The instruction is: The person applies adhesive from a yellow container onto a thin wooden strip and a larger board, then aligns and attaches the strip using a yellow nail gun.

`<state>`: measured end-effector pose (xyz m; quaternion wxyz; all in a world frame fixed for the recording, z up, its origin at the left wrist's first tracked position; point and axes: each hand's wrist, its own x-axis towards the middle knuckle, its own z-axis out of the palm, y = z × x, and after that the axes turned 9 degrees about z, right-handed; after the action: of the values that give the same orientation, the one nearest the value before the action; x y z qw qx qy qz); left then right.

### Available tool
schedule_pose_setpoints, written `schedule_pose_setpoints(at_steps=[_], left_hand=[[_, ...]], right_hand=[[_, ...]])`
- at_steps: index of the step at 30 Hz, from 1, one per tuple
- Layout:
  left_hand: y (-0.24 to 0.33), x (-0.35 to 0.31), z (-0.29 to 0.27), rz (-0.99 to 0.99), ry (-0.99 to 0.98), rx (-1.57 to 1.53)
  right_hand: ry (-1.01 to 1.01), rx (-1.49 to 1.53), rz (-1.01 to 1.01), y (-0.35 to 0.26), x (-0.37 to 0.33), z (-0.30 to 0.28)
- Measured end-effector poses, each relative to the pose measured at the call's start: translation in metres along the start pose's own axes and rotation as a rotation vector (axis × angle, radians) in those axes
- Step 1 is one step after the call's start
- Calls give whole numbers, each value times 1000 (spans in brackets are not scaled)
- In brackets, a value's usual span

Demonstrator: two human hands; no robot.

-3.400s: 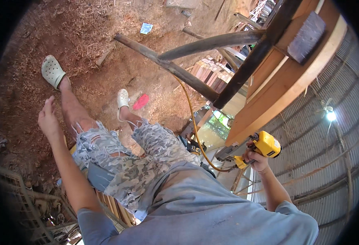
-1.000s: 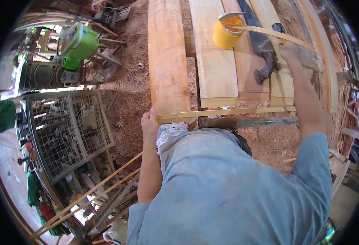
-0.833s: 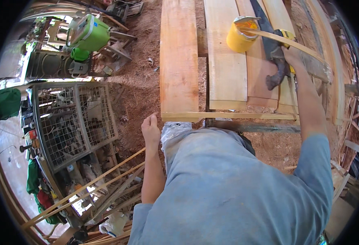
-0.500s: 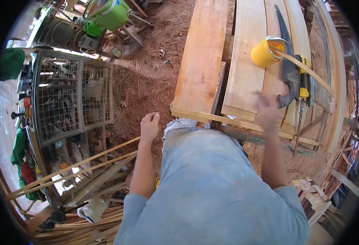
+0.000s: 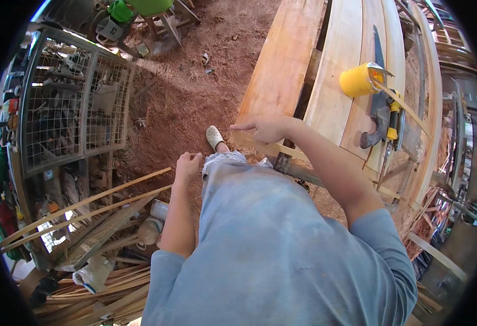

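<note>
My right hand [image 5: 271, 130] reaches across to the near left corner of an orange-brown board [image 5: 280, 60], its index finger stretched out to the left and its other fingers bent. It holds nothing that shows. Left of my body, my left hand [image 5: 188, 164] hangs in the air with its fingers curled in; anything inside them is hidden. A thin wooden strip [image 5: 290, 152] runs along the near ends of the boards, partly behind my right forearm. On paler boards [image 5: 336, 70] to the right stand a yellow container [image 5: 356, 81] with a stick in it, and a handsaw [image 5: 378, 111].
Yellow-and-black tools [image 5: 393, 122] lie beside the saw. A wire-mesh panel [image 5: 78, 100] stands at left, with long wooden strips [image 5: 94, 202] sticking out below it. A green container [image 5: 150, 5] sits at the far left. Shavings cover the reddish floor [image 5: 195, 92].
My right hand has swung left, from over the pale boards to the orange-brown board's corner. The view has shifted, and my shoe now shows. My left hand stays curled beside me.
</note>
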<state>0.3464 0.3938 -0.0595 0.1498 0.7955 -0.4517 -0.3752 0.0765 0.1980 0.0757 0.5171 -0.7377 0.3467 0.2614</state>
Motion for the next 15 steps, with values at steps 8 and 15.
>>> schedule_pose_setpoints(at_steps=[8,15], left_hand=[[-5,-7,-3,-44,61,-75],[51,8,-15,160,109,-143]], right_hand=[[7,1,1,35,-14,10],[88,87,67,64,-43,33]])
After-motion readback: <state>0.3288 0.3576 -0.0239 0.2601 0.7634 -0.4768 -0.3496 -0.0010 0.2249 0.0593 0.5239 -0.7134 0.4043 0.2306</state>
